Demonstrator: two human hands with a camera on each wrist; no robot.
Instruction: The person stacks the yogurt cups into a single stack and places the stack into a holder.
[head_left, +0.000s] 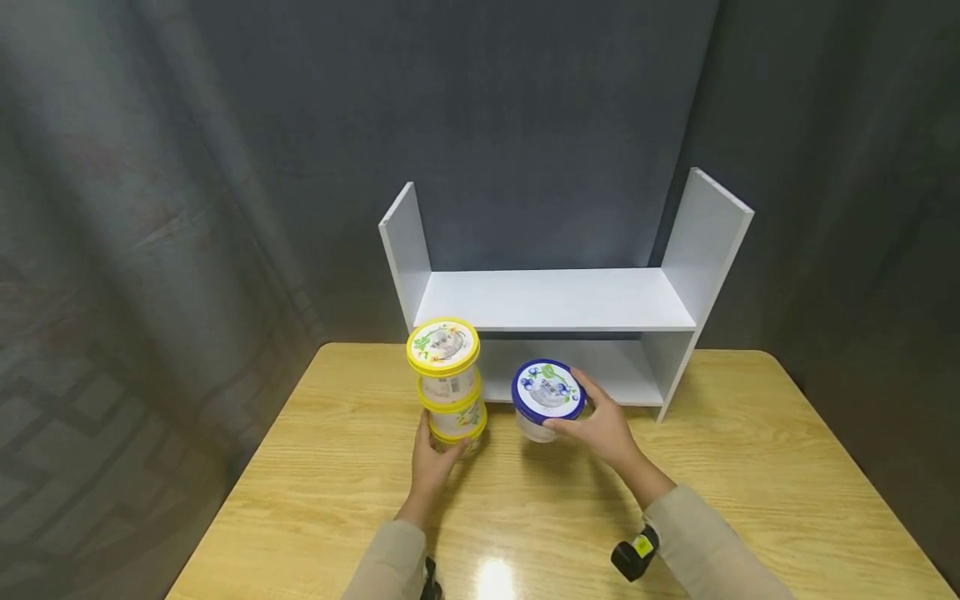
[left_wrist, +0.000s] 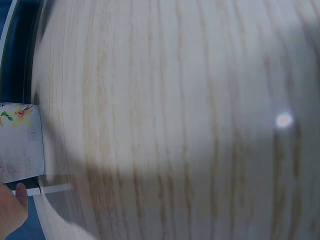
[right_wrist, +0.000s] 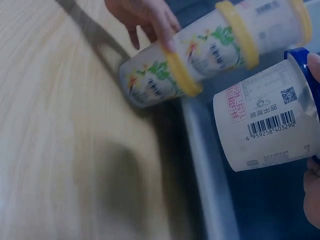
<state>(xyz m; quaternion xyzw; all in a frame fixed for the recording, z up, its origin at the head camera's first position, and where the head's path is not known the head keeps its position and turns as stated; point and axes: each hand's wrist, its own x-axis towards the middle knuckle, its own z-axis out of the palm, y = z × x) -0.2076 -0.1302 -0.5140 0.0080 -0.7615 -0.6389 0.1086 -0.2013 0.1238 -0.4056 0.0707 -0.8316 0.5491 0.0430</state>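
Three yogurt tubs with yellow lids stand in one stack, with the top tub (head_left: 443, 346) above the middle tub (head_left: 453, 415). My left hand (head_left: 432, 467) grips the bottom yellow-lidded tub (right_wrist: 150, 80) near its lid, thumb on one side and fingers on the other. My right hand (head_left: 606, 427) holds a blue-lidded yogurt tub (head_left: 549, 390) by the lid's rim. That tub is raised off the table, its shadow falling below, and its barcode side shows in the right wrist view. The left wrist view catches only part of a yellow-lidded tub's printed wall (left_wrist: 20, 145).
A white two-level shelf (head_left: 555, 300) with tall side panels stands on the wooden table (head_left: 322, 500), just behind the tubs. Its lower board (head_left: 615, 371) lies close behind the blue-lidded tub. Dark grey curtains (head_left: 525, 125) hang around the table.
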